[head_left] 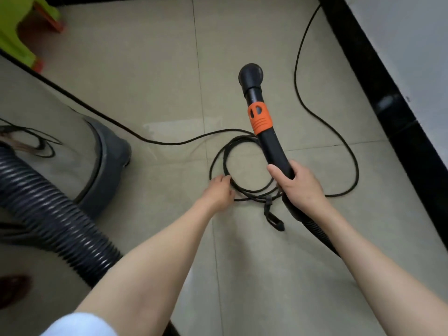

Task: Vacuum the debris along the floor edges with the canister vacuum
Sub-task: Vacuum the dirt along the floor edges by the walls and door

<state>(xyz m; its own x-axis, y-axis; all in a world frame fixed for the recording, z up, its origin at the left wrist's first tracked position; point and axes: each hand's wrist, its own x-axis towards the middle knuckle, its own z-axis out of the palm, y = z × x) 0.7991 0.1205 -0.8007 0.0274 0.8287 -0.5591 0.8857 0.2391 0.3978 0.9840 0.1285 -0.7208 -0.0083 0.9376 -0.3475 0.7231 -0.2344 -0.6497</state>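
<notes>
Fingers (278,171) of the right hand (299,185) curl round the black wand (274,146), grasping it near its bend, with the thumb laid along the left side. From that grip the wand runs away toward the far side, carrying an orange collar (260,116) and ending in a round black nozzle (251,73) that hangs over the tiled floor (150,69). Behind the right hand, the wand joins a ribbed hose that passes under the right forearm. On the left, the left hand (219,191) reaches down with its fingers loosely bent at the near left side of a coiled black cord (218,163); the fingertips touch the coil, but whether they pinch it cannot be told. This coil lies on the floor between the two hands, bound at its near side by a strap (271,214) whose loop trails on the tile. One strand of cord runs left toward the canister (106,161); another loops out right and then far away along a black skirting (388,98) under a pale wall. That grey canister stands at the left edge, with a thick ribbed hose (53,214) crossing in front of it. At the far left corner stands a green stool (21,32). A white sleeve shows at the near edge.
</notes>
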